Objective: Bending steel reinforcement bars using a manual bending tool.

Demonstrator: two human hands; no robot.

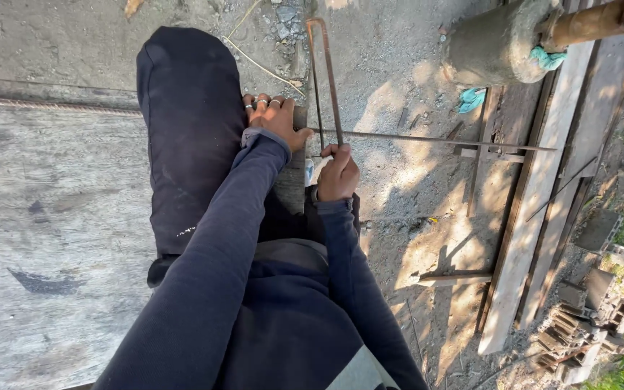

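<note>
Left hand (277, 119) fingers clamped over the long steel rod (435, 139), pinning it to the wooden block (294, 173). Right hand (338, 173) gripped the hacksaw (324, 72), frame reaching away beyond its knuckles. Cutting well probably needed the rod pinned firm, strokes square across it.

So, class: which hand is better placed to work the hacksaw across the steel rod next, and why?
The right hand: it already grips the hacksaw at its handle end, blade resting on the steel rod. The left hand is pressing the rod down at the bench edge, steadying it.
</note>
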